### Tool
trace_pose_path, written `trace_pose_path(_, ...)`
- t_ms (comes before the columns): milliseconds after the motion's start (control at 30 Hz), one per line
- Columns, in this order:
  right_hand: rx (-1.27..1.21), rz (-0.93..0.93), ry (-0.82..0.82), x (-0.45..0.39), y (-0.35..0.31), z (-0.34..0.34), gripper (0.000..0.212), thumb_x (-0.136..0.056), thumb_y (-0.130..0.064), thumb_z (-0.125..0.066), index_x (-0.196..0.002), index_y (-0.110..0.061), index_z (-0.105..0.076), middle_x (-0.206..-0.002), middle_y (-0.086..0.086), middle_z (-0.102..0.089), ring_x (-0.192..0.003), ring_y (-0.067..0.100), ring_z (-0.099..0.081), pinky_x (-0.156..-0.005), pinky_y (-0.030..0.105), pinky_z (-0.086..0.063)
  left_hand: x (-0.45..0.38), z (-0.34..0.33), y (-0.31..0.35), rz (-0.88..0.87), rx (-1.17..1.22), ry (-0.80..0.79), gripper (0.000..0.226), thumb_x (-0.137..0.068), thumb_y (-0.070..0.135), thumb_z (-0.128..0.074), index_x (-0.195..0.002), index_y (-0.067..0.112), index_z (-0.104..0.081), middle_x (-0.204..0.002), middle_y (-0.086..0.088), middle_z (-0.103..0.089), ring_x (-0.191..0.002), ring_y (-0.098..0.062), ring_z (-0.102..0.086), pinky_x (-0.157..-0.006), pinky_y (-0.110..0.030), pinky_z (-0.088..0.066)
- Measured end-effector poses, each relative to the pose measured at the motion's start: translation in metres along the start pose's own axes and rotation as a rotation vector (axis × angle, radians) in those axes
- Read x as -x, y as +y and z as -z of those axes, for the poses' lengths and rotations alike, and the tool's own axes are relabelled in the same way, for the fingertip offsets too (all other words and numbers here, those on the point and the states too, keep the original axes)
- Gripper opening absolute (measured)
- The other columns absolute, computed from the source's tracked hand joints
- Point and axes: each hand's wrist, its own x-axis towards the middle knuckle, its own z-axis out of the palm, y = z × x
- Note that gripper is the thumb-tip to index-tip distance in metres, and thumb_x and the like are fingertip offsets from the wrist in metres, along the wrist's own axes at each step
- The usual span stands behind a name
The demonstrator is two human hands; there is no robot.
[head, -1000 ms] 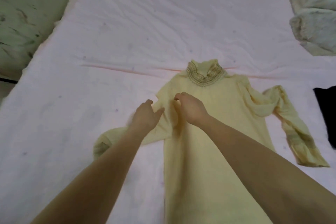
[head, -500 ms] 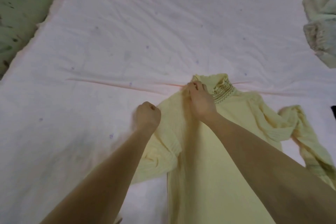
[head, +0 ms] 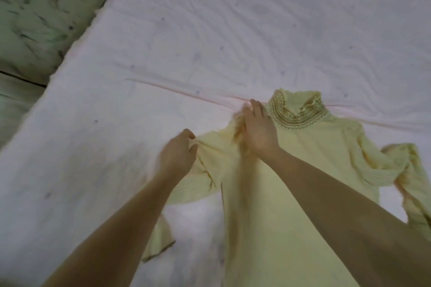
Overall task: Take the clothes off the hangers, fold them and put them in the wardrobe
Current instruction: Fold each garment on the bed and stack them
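Observation:
A pale yellow long-sleeved garment [head: 300, 170] with an embroidered high collar [head: 296, 112] lies flat on the pale sheet [head: 210, 30], collar away from me. My left hand [head: 178, 156] pinches the top of the garment's left sleeve near the shoulder. My right hand [head: 258, 130] lies flat with straight fingers on the left shoulder, just left of the collar. The left sleeve [head: 161, 235] trails down toward me, partly under my left forearm. The right sleeve [head: 410, 184] lies bunched at the right edge.
The sheet covers a wide bed surface, with a thin pink crease [head: 186, 91] running across it behind the collar. A greenish stained floor [head: 39, 11] shows past the bed's left edge.
My right hand stays flat on the shoulder beside the collar. My left hand has taken hold of the sleeve top. The view has shifted, so the clothes at the right are out of frame.

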Motion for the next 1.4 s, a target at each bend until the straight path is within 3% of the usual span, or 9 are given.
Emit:
trace_pose_path(200,-0.226,0.310,0.091,0.078,-0.066,0.007,0.024,-0.084,-0.006,-0.057,-0.108,-0.004,-0.060,-0.117,0.014,-0.059,-0.104,0.033,-0.056,-0.081,0.042,-0.051,0.045,0.050,-0.059,0.215,0.105,0.175,0.028,-0.094,0.033,-0.056,-0.117,0.017,-0.054,-0.109,0.001,-0.058,-0.100,-0.021,-0.059,-0.082,-0.035,-0.046)
trace_pose_path(333,-0.247,0.454,-0.148,0.122,-0.121,0.000,0.018,-0.090,-0.013,-0.052,-0.105,-0.007,-0.060,-0.104,0.009,-0.058,-0.095,0.028,-0.055,-0.071,0.040,-0.048,0.106,0.067,-0.098,0.478,0.063,-0.066,0.037,-0.090,0.051,-0.057,-0.090,0.014,-0.055,-0.087,-0.003,-0.062,-0.077,-0.021,-0.059,-0.072,-0.032,-0.045)
trace_pose_path(500,-0.045,0.584,-0.194,0.138,-0.170,-0.017,0.048,-0.081,-0.020,-0.040,-0.126,-0.011,-0.055,-0.126,0.010,-0.056,-0.115,0.031,-0.052,-0.083,0.040,-0.049,0.158,0.040,-0.118,0.403,0.235,-0.341,0.035,-0.078,0.043,-0.075,-0.094,0.023,-0.050,-0.084,0.003,-0.062,-0.074,-0.016,-0.058,-0.057,-0.028,-0.042)
trace_pose_path(700,-0.010,0.279,-0.249,0.105,-0.208,-0.021,0.026,-0.091,-0.008,-0.043,-0.115,-0.013,-0.051,-0.106,0.006,-0.055,-0.103,0.026,-0.052,-0.065,0.033,-0.039,0.157,0.065,-0.147,0.453,0.403,0.072,0.014,-0.086,0.014,-0.058,-0.076,0.014,-0.049,-0.066,0.003,-0.049,-0.061,-0.015,-0.047,-0.047,-0.022,-0.032)
trace_pose_path(833,-0.184,0.327,-0.303,0.090,-0.249,-0.005,0.013,-0.085,-0.003,-0.040,-0.085,-0.013,-0.048,-0.088,0.004,-0.049,-0.090,0.028,-0.052,-0.068,0.037,-0.039,0.162,0.116,-0.177,0.421,0.487,0.355,0.008,-0.083,0.006,-0.058,-0.089,0.008,-0.053,-0.073,0.005,-0.051,-0.063,-0.007,-0.046,-0.047,-0.013,-0.035)
trace_pose_path(967,-0.226,0.417,-0.277,0.095,-0.288,-0.004,0.027,-0.079,0.003,-0.044,-0.102,-0.010,-0.052,-0.104,0.002,-0.050,-0.098,0.022,-0.047,-0.071,0.036,-0.042,0.175,0.139,-0.205,0.427,0.584,0.609,0.024,-0.080,-0.006,-0.050,-0.095,0.013,-0.050,-0.083,0.004,-0.055,-0.074,-0.014,-0.053,-0.060,-0.016,-0.044)
trace_pose_path(1100,-0.203,0.393,-0.177,0.099,-0.307,-0.019,0.045,-0.080,0.007,-0.042,-0.122,-0.011,-0.049,-0.123,0.001,-0.049,-0.111,0.020,-0.044,-0.070,0.029,-0.037,0.188,0.116,-0.233,0.691,0.512,0.688,0.041,-0.082,-0.006,-0.053,-0.121,0.007,-0.048,-0.125,-0.012,-0.047,-0.111,-0.028,-0.050,-0.088,-0.037,-0.046)
trace_pose_path(1267,-0.068,0.410,-0.327,0.091,-0.319,-0.042,0.035,-0.095,-0.015,-0.046,-0.129,-0.008,-0.046,-0.129,0.011,-0.049,-0.119,0.028,-0.042,-0.089,0.036,-0.040,0.194,0.098,-0.243,0.804,0.672,0.530,0.032,-0.096,0.035,-0.054,-0.108,0.006,-0.058,-0.098,-0.003,-0.061,-0.087,-0.017,-0.055,-0.065,-0.022,-0.036)
trace_pose_path(1400,-0.062,0.395,-0.344,0.084,-0.325,-0.052,0.034,-0.096,-0.024,-0.050,-0.125,-0.007,-0.049,-0.125,0.012,-0.048,-0.118,0.029,-0.043,-0.089,0.037,-0.039,0.179,0.092,-0.247,0.794,0.717,0.521,0.042,-0.085,0.048,-0.065,-0.106,0.013,-0.058,-0.103,-0.001,-0.063,-0.093,-0.019,-0.059,-0.075,-0.031,-0.044)
